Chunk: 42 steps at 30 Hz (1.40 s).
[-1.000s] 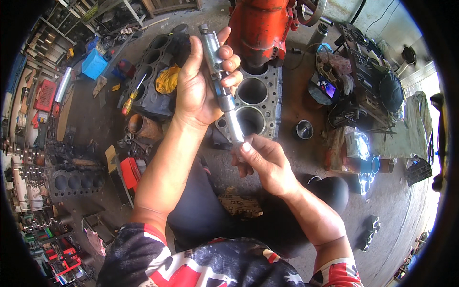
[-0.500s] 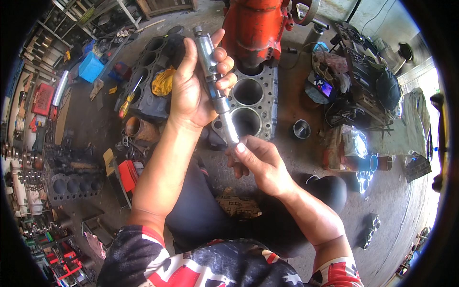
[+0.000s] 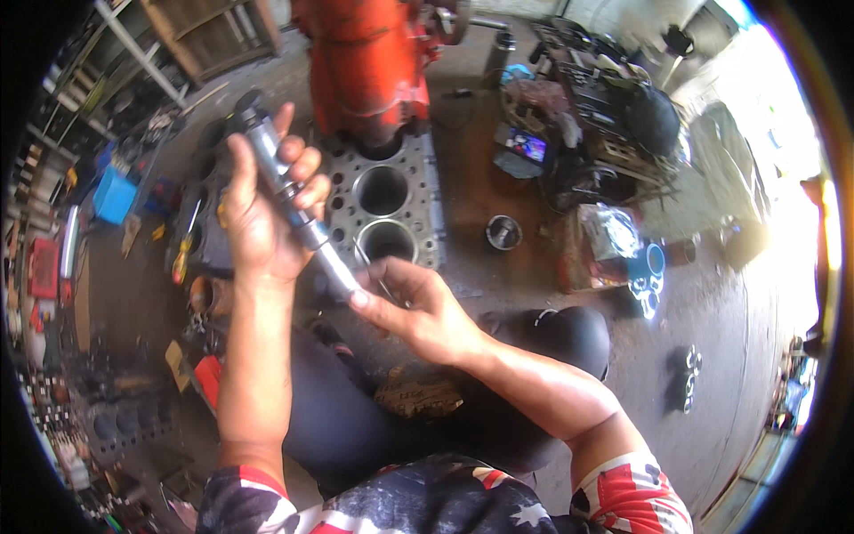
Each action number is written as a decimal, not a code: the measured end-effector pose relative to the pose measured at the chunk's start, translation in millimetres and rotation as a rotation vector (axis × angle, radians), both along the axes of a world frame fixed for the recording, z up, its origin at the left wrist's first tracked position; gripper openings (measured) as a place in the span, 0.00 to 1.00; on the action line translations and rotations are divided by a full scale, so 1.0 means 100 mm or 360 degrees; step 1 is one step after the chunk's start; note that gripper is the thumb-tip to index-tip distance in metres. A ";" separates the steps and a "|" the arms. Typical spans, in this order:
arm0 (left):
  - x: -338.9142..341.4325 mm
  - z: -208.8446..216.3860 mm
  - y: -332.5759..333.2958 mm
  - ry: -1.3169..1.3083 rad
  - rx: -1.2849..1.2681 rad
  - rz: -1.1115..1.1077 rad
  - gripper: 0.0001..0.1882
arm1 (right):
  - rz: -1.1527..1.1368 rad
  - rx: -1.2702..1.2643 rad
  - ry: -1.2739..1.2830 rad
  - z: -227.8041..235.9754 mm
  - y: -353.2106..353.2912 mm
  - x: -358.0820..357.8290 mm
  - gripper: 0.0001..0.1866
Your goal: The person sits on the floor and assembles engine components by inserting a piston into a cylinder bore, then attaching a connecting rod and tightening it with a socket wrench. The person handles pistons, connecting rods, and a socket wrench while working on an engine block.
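**Metal tool held in both hands above engine block**

The left hand [image 3: 258, 214] is raised and clenched round a long metal tool [image 3: 289, 191], fingers wrapped over the shaft, thumb side toward the camera. The tool runs on a slant from a dark knob at upper left down to a bright, smooth end at lower right. The right hand [image 3: 422, 311] grasps that lower end between thumb and fingertips; a thin wire-like piece shows at its fingers, too small to identify. Both hands are on the tool, which touches nothing else.

Directly behind the hands lies a grey engine block [image 3: 387, 209] on the floor, two open cylinder bores visible. The tool and left hand cover the block's left edge. An orange machine [image 3: 369, 67] stands at the block's far end and hides a third bore in part.

Left of the block sits a dark second casting [image 3: 209, 236], mostly hidden by the left wrist, with a yellow-handled screwdriver [image 3: 184, 249] beside it. Further left: a blue box [image 3: 114, 196] and shelving [image 3: 142, 53] at the rim. A red can [image 3: 207, 378] lies near the left forearm.

Right of the block, a small metal cup [image 3: 503, 232] stands alone on the floor. Beyond it, a heap of dark parts and crates [image 3: 614, 116], and a clear plastic bag [image 3: 614, 236]. The person's dark-clad knee [image 3: 560, 334] sits below the right forearm.
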<state>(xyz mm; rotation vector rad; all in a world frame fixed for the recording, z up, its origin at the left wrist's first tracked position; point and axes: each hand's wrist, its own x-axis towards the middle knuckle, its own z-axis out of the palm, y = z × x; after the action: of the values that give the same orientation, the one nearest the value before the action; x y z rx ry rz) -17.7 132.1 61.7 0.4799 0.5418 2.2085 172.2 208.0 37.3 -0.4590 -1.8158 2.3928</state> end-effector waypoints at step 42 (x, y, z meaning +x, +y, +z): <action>0.84 -0.34 0.37 0.0875 -0.0672 0.0638 0.30 | -0.0794 0.0472 0.0134 -0.16 0.26 -0.11 0.12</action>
<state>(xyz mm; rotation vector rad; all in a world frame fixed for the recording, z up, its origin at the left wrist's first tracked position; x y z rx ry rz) 66.1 169.3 28.1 0.8046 1.4697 2.2242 161.4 234.3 21.1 -0.6694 -1.7267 1.7590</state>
